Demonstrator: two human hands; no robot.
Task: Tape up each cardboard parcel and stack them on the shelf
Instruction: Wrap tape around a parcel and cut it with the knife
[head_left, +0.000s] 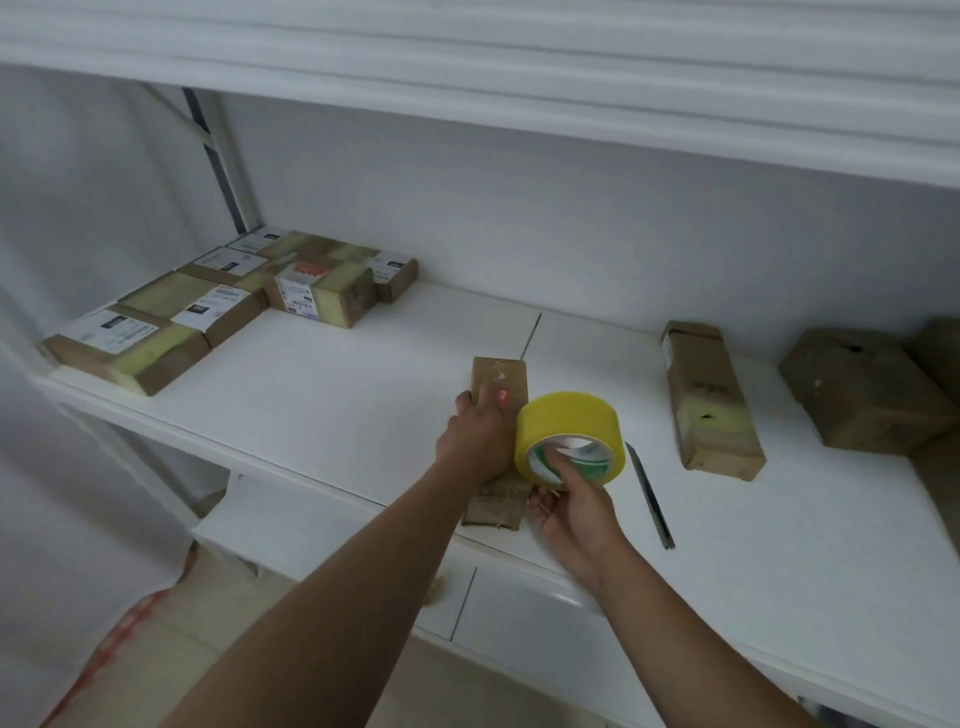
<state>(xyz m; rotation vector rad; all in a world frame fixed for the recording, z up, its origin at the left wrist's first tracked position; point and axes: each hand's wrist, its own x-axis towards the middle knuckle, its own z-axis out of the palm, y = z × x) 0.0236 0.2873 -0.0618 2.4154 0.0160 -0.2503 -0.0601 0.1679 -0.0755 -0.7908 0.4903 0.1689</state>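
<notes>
Nearest, right hand (576, 512) gripping the yellow roll of packing tape (569, 439), fingers hooked through the core, roll stood on edge touching the right side of the long narrow brown cardboard parcel (498, 382). Left hand (478, 434) pressing down flat on top of that same parcel, fingers extended over the far half, pinning it to the white shelf (322, 384) near the front edge.

Likely the taping step, so: keep the parcel pinned, stick the free end low on the near face, draw the roll along the seam under steady tension, smooth down behind it to avoid wrinkles. Free end of the tape not discernible here.

Just right of the parcel, a thin dark cutter blade (649, 493) lying within reach for the cut. Further right, a second elongated brown parcel (711, 400), apparently awaiting its turn. Far to the parcel's left, at the back, the stack of taped, labelled cardboard parcels (228, 301): destination once sealed.
</notes>
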